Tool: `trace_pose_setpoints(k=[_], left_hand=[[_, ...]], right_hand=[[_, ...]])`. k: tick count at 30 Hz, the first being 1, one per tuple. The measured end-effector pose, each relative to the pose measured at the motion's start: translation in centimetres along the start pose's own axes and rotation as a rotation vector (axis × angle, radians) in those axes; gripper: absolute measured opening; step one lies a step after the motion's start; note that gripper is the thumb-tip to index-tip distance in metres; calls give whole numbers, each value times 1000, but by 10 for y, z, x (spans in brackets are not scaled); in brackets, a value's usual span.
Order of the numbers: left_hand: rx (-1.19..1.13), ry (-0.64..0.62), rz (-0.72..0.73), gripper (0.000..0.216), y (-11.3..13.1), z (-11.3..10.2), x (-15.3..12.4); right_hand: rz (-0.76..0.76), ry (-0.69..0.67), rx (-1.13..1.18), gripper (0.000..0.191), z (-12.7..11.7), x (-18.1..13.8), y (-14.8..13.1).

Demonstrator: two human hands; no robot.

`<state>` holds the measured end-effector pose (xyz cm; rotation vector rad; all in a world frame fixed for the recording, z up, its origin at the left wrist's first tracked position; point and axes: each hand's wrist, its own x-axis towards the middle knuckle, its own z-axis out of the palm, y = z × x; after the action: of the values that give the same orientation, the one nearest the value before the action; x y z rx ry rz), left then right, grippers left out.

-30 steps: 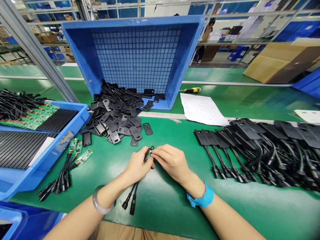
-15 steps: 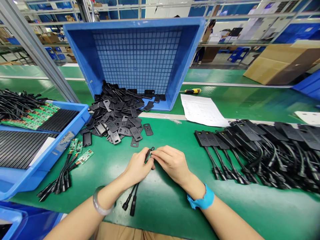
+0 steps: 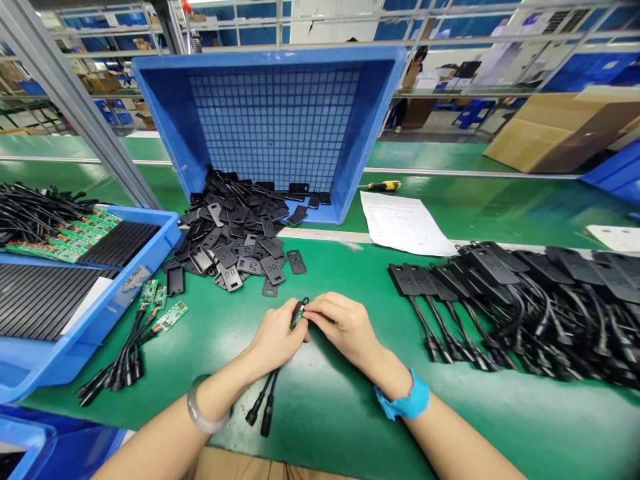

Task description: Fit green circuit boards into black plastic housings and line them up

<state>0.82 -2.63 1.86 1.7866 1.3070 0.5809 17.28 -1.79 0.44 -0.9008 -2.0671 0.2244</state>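
Note:
My left hand (image 3: 277, 337) is closed around a small green circuit board (image 3: 299, 315) that seems to sit in a black casing. Two black cables with plug ends (image 3: 267, 413) hang from below this hand onto the table. My right hand (image 3: 345, 327) has thumb and fingers pinched together at the board's upper right edge. Whatever lies between those fingertips is hidden. Beyond my hands lies a heap of flat black plastic covers (image 3: 245, 240). To the left are several green boards with black cables (image 3: 170, 317), beside a black casing (image 3: 175, 281).
A blue crate (image 3: 270, 57) lies on its side behind the heap. On the left, a blue bin (image 3: 167, 230) holds wired boards and black casings. Rows of black cased units with cables (image 3: 490, 267) lie right. Paper (image 3: 405, 223) and a screwdriver (image 3: 385, 186) lie further back.
Both hands stay in nearly the same place, with the fingertips shifting slightly at the board. The whole view has moved down a little.

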Motion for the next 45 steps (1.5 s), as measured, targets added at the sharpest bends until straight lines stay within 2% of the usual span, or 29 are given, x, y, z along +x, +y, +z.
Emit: trace_pose_setpoints(k=[3, 9, 12, 14, 16, 18, 23, 27, 30, 34, 37, 38, 41, 42, 45], left_hand=[[11, -4, 2, 6, 0, 0, 0], [31, -14, 21, 5, -2, -1, 3], [-81, -30, -10, 5, -5, -2, 7], [-254, -34, -84, 11, -9, -2, 9], [-445, -10, -149, 23, -12, -3, 11], [-578, 24, -165, 35, -14, -5, 13], [-684, 64, -125, 50, -13, -11, 15], [-772, 75, -135, 56, -13, -13, 14], [-825, 85, -136, 60, -15, -12, 14], [-894, 118, -128, 66, -17, -11, 17], [-930, 158, -142, 66, -18, -13, 17], [-937, 163, -153, 64, -17, -14, 17], [-934, 157, -174, 59, -16, -15, 16], [-929, 153, -175, 59, -16, -15, 15], [-927, 130, -168, 64, -14, -14, 13]], right_hand=[[-11, -23, -25, 20, 0, -1, 1], [-71, -140, -278, 27, 1, 1, 1], [35, -179, -168, 27, 2, 1, -2], [205, -151, -20, 23, 3, 2, 2], [390, -85, 48, 22, 3, 7, 14], [510, -20, 0, 25, 0, 16, 37], [575, 68, -243, 29, -29, 49, 105], [558, 48, -380, 20, -44, 67, 123], [536, -33, -432, 19, -32, 84, 115], [467, -215, -395, 23, 7, 101, 87], [420, -333, -358, 32, 29, 101, 62], [419, -358, -355, 30, 32, 99, 55], [445, -378, -343, 10, 27, 89, 41], [454, -364, -330, 11, 22, 84, 39], [484, -289, -269, 34, 8, 68, 32]])
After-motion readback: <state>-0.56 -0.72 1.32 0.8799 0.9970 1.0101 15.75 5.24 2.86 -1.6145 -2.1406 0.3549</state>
